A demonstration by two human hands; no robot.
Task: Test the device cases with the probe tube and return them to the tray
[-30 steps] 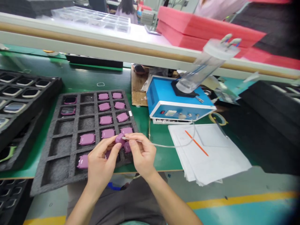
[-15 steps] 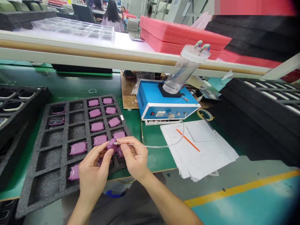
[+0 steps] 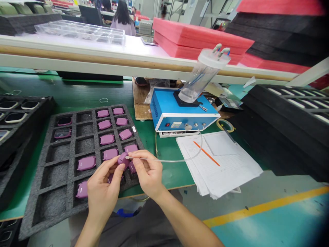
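Purple case: a small, rounded, glossy purple case (image 3: pixel 122 160) is sitting up between the two hands, above the near right part of the tray; its long axis is hiding behind the fingers, so its direction cannot be told.
Left hand: the left hand (image 3: pixel 102 192) is gripping the case, thumb on the near side and fingers around the left side; it is the hand lying closer to the case.
Right hand: the right hand (image 3: pixel 151 175) is pinching a thin, clear, flexible tube (image 3: pixel 174 161) close to its pale tip (image 3: pixel 127 157); the case is lying to the left of these fingers.
Tip to case: the tip is pointing left at the case's right-facing side, meeting it or nearly so; contact cannot be told for certain.
Grey foam tray: a grey, gridded foam tray (image 3: pixel 71 161) is lying beneath and left of the hands, holding purple watch-shaped pieces (image 3: pixel 86 163) in several pockets.
Blue box: a blue metal box with a white-edged front (image 3: pixel 169 103) is standing beyond the right hand, the tube running in a curve towards its front.
White papers: a stack of white papers (image 3: pixel 218 175) is resting right of the hands on the green table (image 3: pixel 169 176), bearing an orange stick (image 3: pixel 207 153).
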